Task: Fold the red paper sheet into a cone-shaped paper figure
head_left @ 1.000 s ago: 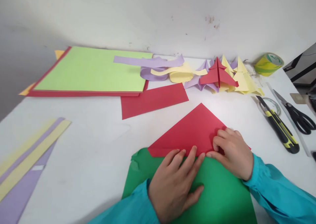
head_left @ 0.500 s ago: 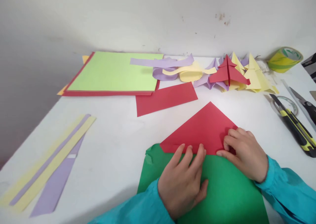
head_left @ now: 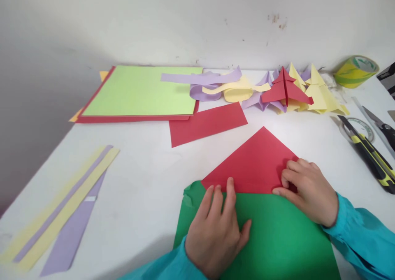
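Observation:
A red paper folded into a triangle (head_left: 254, 160) lies on the white table, its long edge against a green sheet (head_left: 277, 234). My left hand (head_left: 216, 230) lies flat on the green sheet, fingers stretched out, the fingertips pressing the red triangle's bottom edge near its left corner. My right hand (head_left: 308, 189) rests on the triangle's right corner with fingers curled and pressed down on the paper. Both arms wear teal sleeves.
A stack of light green and red sheets (head_left: 138, 93) lies at the back left, a red rectangle (head_left: 206, 123) before it. Purple and yellow strips (head_left: 216, 84) and folded paper shapes (head_left: 296, 91) line the wall. Tape roll (head_left: 354, 70), utility knife (head_left: 370, 156) and scissors (head_left: 382, 128) lie right. Long strips (head_left: 61, 206) lie left.
My left hand has slid left along the triangle's bottom edge toward its left corner. My right hand stays on the right corner.

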The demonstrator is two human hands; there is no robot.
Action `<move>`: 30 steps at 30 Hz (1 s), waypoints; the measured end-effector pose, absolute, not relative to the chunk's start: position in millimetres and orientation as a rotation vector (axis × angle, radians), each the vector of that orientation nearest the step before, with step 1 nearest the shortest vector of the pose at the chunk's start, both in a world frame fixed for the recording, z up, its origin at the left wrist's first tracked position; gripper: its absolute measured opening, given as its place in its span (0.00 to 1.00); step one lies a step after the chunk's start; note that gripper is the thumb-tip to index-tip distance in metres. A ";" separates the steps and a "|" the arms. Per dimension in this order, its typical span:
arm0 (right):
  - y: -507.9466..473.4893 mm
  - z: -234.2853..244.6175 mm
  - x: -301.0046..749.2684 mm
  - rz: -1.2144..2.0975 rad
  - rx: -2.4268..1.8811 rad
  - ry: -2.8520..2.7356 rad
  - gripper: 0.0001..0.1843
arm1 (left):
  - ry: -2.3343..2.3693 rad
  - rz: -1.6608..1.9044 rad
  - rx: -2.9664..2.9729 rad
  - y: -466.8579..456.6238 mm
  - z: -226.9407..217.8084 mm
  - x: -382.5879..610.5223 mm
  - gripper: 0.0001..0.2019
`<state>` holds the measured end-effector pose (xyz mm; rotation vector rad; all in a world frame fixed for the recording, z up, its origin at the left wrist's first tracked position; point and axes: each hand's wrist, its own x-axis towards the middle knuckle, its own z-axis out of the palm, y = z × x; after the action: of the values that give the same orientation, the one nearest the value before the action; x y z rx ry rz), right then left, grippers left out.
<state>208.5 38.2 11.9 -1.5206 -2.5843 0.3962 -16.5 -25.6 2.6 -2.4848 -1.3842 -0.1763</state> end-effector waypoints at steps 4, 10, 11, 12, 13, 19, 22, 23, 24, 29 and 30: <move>38.3 10.9 208.9 0.367 -1.504 -2.591 0.20 | -1.439 -0.178 -2.362 -26.8 -2.7 -23.6 0.27; 39.4 8.2 210.9 0.349 -1.489 -2.609 0.22 | -1.517 -0.144 -2.315 -28.1 -1.8 -24.3 0.30; 39.6 8.0 211.3 0.352 -1.487 -2.615 0.22 | -1.537 -0.125 -2.306 -28.4 -1.3 -24.0 0.30; 39.8 7.9 211.5 0.355 -1.485 -2.620 0.21 | -1.553 -0.111 -2.300 -28.7 -0.8 -23.8 0.30; 39.9 7.8 211.7 0.355 -1.483 -2.625 0.21 | -1.565 -0.103 -2.298 -29.1 -0.4 -23.6 0.29; 40.7 6.7 211.9 0.318 -1.467 -2.623 0.22 | -1.665 -0.057 -2.255 -28.7 4.0 -27.0 0.27; 41.4 6.0 211.3 0.324 -1.460 -2.623 0.21 | -1.649 -0.057 -2.236 -22.5 10.3 -33.2 0.26; 41.7 6.1 210.9 0.332 -1.459 -2.622 0.21 | -1.615 -0.084 -2.239 -19.5 12.8 -35.3 0.25; 42.0 6.5 210.5 0.343 -1.459 -2.619 0.20 | -1.559 -0.131 -2.253 -16.3 15.4 -36.9 0.23; 43.8 10.2 208.6 0.435 -1.471 -2.613 0.15 | -1.269 -0.589 -2.365 -1.9 21.2 -33.7 0.10; 44.1 10.9 208.4 0.451 -1.470 -2.612 0.14 | -1.258 -0.666 -2.420 0.4 20.0 -31.3 0.09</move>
<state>208.4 44.1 10.9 -1.4704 -2.6125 0.4506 -31.3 0.4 20.0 -2.4201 -1.2585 -0.6657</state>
